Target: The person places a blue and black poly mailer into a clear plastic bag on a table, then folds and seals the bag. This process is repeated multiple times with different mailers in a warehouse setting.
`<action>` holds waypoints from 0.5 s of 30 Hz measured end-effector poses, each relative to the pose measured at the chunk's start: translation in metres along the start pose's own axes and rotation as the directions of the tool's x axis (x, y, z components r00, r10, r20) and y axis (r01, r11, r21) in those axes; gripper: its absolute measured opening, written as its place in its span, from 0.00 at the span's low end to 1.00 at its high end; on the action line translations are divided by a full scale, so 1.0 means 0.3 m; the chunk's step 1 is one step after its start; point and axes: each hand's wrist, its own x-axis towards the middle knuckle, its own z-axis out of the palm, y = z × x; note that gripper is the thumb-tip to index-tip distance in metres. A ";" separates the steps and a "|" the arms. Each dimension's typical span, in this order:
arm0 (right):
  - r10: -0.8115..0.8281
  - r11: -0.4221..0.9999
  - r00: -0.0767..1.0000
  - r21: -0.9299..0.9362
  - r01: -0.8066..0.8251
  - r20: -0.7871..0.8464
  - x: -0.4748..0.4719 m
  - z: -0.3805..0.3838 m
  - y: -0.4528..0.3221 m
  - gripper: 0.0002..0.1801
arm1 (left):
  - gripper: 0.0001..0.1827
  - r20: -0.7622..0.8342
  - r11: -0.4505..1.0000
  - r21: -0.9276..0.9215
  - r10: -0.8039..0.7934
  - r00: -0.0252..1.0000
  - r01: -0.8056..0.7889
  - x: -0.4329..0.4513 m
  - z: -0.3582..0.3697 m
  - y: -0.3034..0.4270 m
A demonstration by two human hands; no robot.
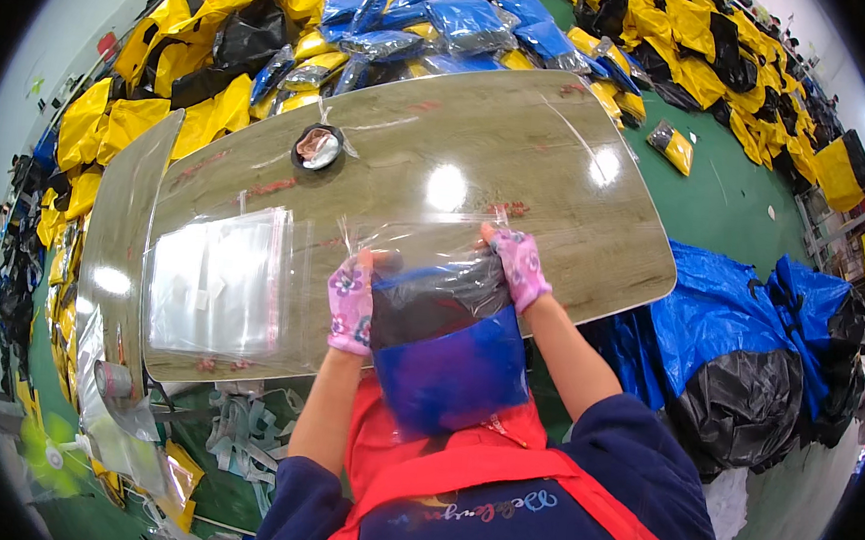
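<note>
Both hands wear pink fingerless gloves with a flower pattern. Between them is a clear plastic bag [435,232] with a folded blue and black sheet-like item [449,354] inside it. My left hand [353,298] grips the bag's left upper edge. At the upper right edge, my right hand [514,264] grips the same bag. The lower part of the packed item overhangs the table's near edge, close to my red apron. A stack of clear plastic bags [213,285] lies on the table left of my left hand.
The wood-patterned table [380,153] carries a small round dark container [318,147]. A tape roll [113,380] sits on a side table at left. Packed blue bundles [465,20] pile up beyond the table. Blue and black sheeting [736,344] heaps at right, yellow and black pieces [690,32] farther off.
</note>
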 end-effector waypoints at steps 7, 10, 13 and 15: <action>-0.355 0.900 0.934 -0.258 0.351 0.033 0.053 0.022 -0.153 0.23 | 0.19 -0.088 0.981 -0.156 -0.129 0.988 0.114 0.043 -0.045 0.084; -0.287 0.958 0.955 0.001 0.288 -0.079 0.117 0.065 -0.178 0.13 | 0.20 -0.080 0.910 -0.404 -0.141 0.987 0.097 0.078 -0.054 0.069; -0.345 0.937 0.926 0.002 0.349 -0.153 0.163 0.095 -0.145 0.13 | 0.20 -0.104 0.887 -0.444 -0.190 0.976 0.125 0.099 -0.021 0.088; -0.583 0.801 0.804 -0.246 0.545 -0.115 0.183 0.116 -0.079 0.14 | 0.19 -0.086 0.945 -0.327 -0.067 0.994 0.035 0.142 -0.042 -0.089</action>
